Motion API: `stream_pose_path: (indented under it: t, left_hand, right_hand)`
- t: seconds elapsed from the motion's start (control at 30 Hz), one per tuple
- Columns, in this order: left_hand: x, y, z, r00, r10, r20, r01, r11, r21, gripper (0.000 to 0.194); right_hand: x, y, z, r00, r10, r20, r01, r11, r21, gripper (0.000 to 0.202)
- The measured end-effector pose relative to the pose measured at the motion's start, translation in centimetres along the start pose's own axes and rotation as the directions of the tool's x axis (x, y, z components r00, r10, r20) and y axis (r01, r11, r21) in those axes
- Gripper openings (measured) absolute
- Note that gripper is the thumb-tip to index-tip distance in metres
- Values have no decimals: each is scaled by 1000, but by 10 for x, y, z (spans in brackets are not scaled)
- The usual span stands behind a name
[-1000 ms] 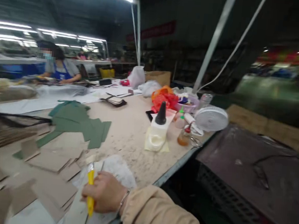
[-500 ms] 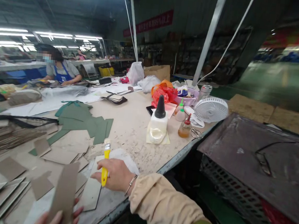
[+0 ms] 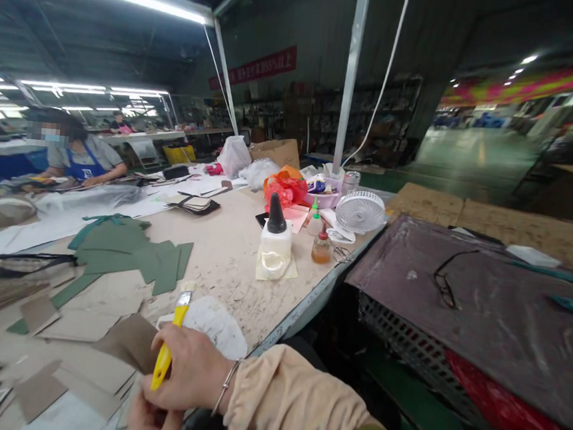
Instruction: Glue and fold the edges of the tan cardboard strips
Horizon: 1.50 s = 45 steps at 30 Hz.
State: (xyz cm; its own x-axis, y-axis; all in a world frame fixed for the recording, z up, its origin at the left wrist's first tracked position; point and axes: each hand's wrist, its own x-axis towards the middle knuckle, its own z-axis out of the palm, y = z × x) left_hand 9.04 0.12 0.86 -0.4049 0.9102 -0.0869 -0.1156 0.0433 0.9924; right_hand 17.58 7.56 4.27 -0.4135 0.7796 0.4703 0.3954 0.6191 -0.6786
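My right hand (image 3: pixel 190 367) is closed round a yellow-handled brush (image 3: pixel 167 352), its bristles pointing up and away. Just below it, at the bottom edge, my left hand (image 3: pixel 152 424) touches or nearly touches the right. A brown-grey piece (image 3: pixel 129 342) sticks out to the left of both hands; its near end is hidden behind the fingers, and the left hand's grip on it is partly covered. White paper (image 3: pixel 219 326) lies beyond my right wrist. Green pieces (image 3: pixel 133 252) are spread farther off, and more grey-brown pieces (image 3: pixel 40 391) lie to the left.
A white bottle with a black cone cap (image 3: pixel 274 244), a small amber bottle (image 3: pixel 322 248) and a white fan (image 3: pixel 360 211) stand on the table. At the right, a brown-covered crate (image 3: pixel 396 278) bears glasses. Another person (image 3: pixel 83 157) sits at the far left.
My left hand and the brown-grey piece have moved right and up to my right hand. The brush has tilted, its handle end now lower left. The whole view has turned right.
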Motion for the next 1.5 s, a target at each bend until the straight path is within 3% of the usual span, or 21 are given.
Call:
stream_pose_path:
  t: [0.17, 0.37, 0.47, 0.57, 0.7, 0.83, 0.87, 0.93, 1.1, 1.27, 1.4, 1.5]
  left_hand:
    - [-20, 15, 13, 982, -127, 138, 168, 922, -350, 41]
    - [-33, 23, 19, 914, -244, 324, 387, 765, -515, 11]
    - [-38, 22, 40, 890, -323, 321, 453, 691, -563, 13]
    - [-42, 26, 65, 886, -343, 311, 462, 706, -538, 25]
    - [-51, 35, 87, 871, -360, 333, 474, 793, -382, 26]
    - [-62, 38, 105, 809, -429, 402, 543, 808, -228, 26]
    - [-65, 37, 111, 789, -446, 422, 558, 808, -190, 28]
    - [-71, 34, 125, 744, -470, 475, 582, 805, -114, 33]
    - [-81, 28, 155, 650, -474, 595, 573, 819, 26, 35]
    - [-83, 27, 173, 612, -464, 641, 553, 830, 73, 33]
    - [-82, 20, 190, 621, -454, 639, 515, 851, 104, 30]
    - [-79, 13, 210, 610, -451, 652, 506, 854, 118, 30]
  right_hand:
    - [-12, -5, -15, 994, -66, -83, 70, 997, 43, 48]
    - [-37, -9, -42, 987, -123, -99, 131, 989, 71, 45]
    - [-54, -15, -75, 970, -195, -142, 199, 980, 18, 40]
    - [-81, -12, -126, 943, -231, -239, 218, 973, -82, 33]
    - [-136, 32, -213, 900, -116, -421, -57, 925, -377, 26]
    - [-196, 111, -290, 898, 54, -436, -351, 683, -640, 15]
    - [-208, 130, -303, 907, 103, -409, -380, 622, -685, 16]
    - [-226, 161, -322, 918, 160, -364, -384, 598, -703, 18]
    - [-236, 207, -343, 936, 255, -243, -350, 600, -719, 26]
    - [-228, 225, -357, 940, 296, -167, -321, 609, -725, 25]
    - [-228, 216, -360, 933, 281, -225, -353, 592, -724, 18]
    - [-229, 185, -347, 920, 230, -317, -389, 619, -682, 15]
